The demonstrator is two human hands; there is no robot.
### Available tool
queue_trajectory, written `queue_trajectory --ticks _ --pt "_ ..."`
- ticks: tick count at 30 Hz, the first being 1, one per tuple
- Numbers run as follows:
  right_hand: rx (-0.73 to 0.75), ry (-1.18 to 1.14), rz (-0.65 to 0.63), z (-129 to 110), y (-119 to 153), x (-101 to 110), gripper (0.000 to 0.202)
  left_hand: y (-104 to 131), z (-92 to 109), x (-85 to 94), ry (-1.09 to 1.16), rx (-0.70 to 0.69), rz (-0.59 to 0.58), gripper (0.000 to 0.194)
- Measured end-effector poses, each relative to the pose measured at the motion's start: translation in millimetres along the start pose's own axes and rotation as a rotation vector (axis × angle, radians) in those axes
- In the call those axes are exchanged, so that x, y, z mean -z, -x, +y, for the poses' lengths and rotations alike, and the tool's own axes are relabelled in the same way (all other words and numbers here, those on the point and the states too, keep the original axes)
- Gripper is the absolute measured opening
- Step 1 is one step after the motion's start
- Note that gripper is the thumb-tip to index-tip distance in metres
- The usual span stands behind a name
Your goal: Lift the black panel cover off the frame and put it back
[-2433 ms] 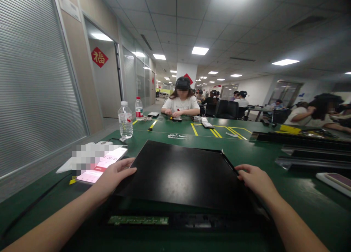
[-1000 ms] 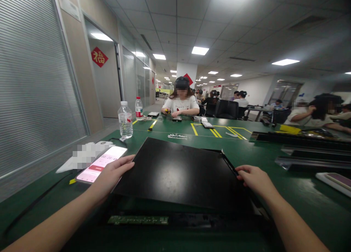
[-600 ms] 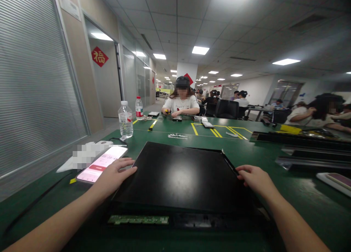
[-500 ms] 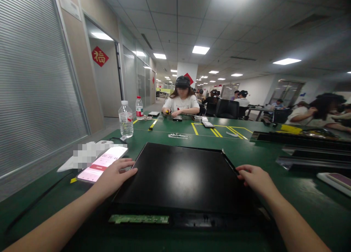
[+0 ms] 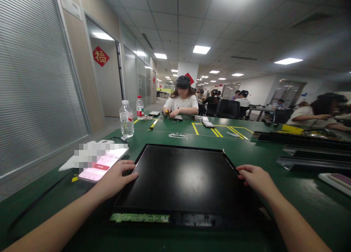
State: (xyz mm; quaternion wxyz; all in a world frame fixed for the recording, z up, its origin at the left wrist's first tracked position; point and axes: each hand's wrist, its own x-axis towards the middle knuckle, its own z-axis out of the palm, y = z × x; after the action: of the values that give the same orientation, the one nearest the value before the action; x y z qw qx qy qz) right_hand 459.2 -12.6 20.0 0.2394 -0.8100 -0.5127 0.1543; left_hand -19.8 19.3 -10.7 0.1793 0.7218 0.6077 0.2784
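A black LCD screen panel [image 5: 170, 179] lies flat before me within a thin black frame [image 5: 183, 147]. Along its near edge runs a green circuit board strip [image 5: 139, 218]. My left hand [image 5: 120, 175] grips the left edge, its thumb against the rim and its fingers on the outer side, partly hidden. At the right edge, my right hand [image 5: 253, 177] has its fingers and thumb closed on the frame's side. A small light bit shows at the frame's far right corner.
A lit phone [image 5: 102, 164] lies left of my left hand, with a water bottle [image 5: 126, 118] behind it. Long dark strips [image 5: 315, 165] and a white-edged device [image 5: 336, 184] lie right. A co-worker [image 5: 182, 98] sits across the green table [image 5: 153, 138].
The screen panel has come down and slightly nearer, so the frame's border now shows along its far and left edges. Both hands stay at the sides, almost unmoved.
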Motion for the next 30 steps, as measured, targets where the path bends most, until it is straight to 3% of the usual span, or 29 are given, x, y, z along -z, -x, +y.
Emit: queue_trajectory --ticks 6,16,24,30 --pt "-0.008 0.007 -0.013 1.6 -2.0 -1.6 0.035 -0.5 -1.6 2.0 -0.053 -0.039 -0.044 0.051" --pt "0.013 -0.001 -0.001 5.3 -4.7 -3.4 0.034 1.3 5.7 3.3 -0.160 -0.096 -0.052 0.044" --pt "0.029 0.019 0.001 4.6 -4.0 -2.2 0.035 8.3 8.0 18.5 -0.119 -0.156 -0.136 0.062" --pt "0.167 0.074 0.125 -3.3 3.4 -1.5 0.030 22.4 20.5 32.2 -0.141 -0.237 -0.383 0.064"
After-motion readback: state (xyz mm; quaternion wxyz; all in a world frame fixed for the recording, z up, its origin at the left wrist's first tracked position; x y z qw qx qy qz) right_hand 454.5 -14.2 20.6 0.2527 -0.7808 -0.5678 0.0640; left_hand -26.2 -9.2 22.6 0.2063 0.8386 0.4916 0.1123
